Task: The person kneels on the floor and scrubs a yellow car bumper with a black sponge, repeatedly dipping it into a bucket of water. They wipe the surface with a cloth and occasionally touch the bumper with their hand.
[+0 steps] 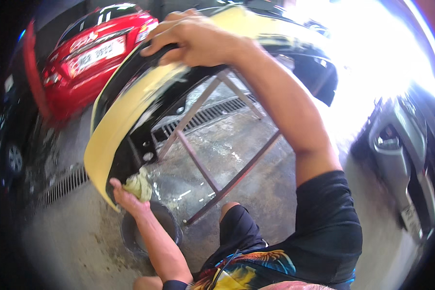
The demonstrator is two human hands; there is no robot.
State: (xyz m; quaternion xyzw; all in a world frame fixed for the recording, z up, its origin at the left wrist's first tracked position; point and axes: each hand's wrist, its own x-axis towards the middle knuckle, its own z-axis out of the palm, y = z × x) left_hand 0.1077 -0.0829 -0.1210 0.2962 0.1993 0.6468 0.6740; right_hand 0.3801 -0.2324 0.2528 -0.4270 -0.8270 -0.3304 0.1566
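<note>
A car bumper (104, 142), yellow on its outer face with black patches and a black inner side, curves across the upper left and middle. My right hand (191, 41) reaches over its top edge, fingers curled round it. Down by the bumper's lower left end, my left hand (130, 200) has a crumpled pale yellow-green cloth (139, 184) in its grip, the thumb standing up. That cloth is close to the black inner side; whether it touches cannot be made out. A metal stand (198, 162) with crossing bars is below the bumper.
A dark bucket (175, 224) stands on the wet concrete floor under my left forearm. A drain grate (198, 118) runs across the floor. A red car (89, 63) is at the far left, and a grey bumper (396, 154) is at the right. Bright light washes out the upper right.
</note>
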